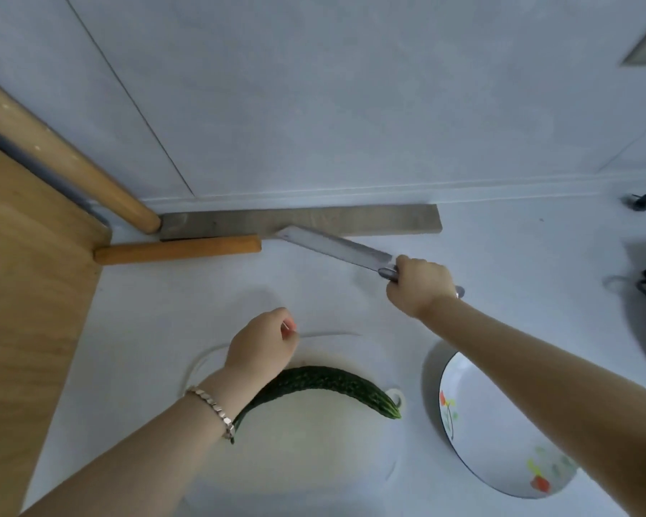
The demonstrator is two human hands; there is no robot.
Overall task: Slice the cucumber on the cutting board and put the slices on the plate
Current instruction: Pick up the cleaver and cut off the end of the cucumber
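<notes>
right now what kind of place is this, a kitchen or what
Most likely a home kitchen counter: a whole cucumber lies on a pale cutting board, a flower-patterned plate sits beside it, and the right hand holds a cleaver.

Dark green cucumber (pixel 325 386), white plate (pixel 500 442) with red-green floral print and dark rim, pale cutting board (pixel 314 453), silver bracelet (pixel 213 408)

White counter (pixel 500 255) with cutting board (pixel 314 449), plate (pixel 496 434)
</notes>
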